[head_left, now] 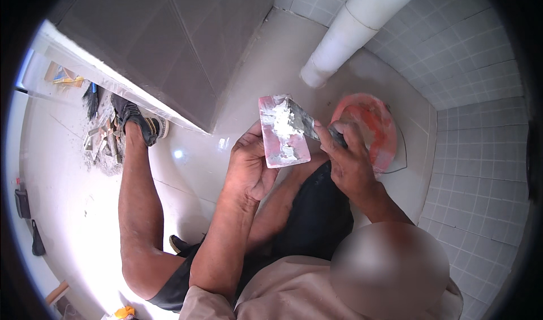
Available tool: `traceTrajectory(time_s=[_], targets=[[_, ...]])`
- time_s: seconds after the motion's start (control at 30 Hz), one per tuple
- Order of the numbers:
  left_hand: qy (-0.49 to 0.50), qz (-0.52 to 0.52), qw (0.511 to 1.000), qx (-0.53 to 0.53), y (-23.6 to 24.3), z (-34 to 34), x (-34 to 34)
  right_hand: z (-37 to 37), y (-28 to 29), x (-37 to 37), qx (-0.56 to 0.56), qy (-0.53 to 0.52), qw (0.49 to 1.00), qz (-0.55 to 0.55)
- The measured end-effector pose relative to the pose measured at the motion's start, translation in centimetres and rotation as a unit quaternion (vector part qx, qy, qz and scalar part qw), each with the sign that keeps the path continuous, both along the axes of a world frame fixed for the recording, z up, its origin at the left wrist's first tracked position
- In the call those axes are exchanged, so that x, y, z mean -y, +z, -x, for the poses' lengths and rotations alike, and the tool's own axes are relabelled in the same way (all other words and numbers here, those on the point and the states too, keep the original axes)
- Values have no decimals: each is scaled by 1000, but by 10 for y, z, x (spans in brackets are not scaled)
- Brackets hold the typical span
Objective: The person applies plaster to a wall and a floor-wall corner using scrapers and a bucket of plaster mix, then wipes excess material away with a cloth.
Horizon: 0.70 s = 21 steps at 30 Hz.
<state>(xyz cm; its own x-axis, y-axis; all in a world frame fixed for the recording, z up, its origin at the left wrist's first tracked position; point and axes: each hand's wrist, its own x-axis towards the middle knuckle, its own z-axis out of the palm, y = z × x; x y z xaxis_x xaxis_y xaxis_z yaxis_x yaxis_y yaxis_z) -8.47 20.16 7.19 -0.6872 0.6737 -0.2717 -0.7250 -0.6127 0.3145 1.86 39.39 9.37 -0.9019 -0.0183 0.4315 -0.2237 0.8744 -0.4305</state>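
My left hand (247,170) grips a flat pink rectangular trowel (272,144), its face turned up and smeared with white putty (283,118). Whatever handle it has is hidden beneath the plate. In my right hand (352,160) is a putty knife (304,120) with a grey-smeared blade and a dark handle. The blade lies against the upper right part of the pink plate, at the putty. Just beyond my right hand, a red bucket (386,132) stands on the floor, pale residue on its inside.
A thick white pipe (339,43) comes down to the floor ahead. Grey tiled wall (469,184) rises on the right; a dark tiled wall corner (192,54) juts in at the left. Rubble (104,144) and a black-bristled broom (91,99) lie near my left shoe (136,122).
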Motion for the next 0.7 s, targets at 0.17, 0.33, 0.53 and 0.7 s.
traceTrajectory(time_s=[0.17,0.33,0.53,0.7], targets=[[46,-23,998,-31,1,22,25,-4,4,-5,42,12,993,-107],[55,50,992,-99,4,47,38,15,41,-14,-27,-49,995,-87],[47,74,990,-107,-31,41,42,43,105,-8,82,32,990,-110],[29,83,989,-117,-45,42,42,65,126,-9,173,32,968,-178]])
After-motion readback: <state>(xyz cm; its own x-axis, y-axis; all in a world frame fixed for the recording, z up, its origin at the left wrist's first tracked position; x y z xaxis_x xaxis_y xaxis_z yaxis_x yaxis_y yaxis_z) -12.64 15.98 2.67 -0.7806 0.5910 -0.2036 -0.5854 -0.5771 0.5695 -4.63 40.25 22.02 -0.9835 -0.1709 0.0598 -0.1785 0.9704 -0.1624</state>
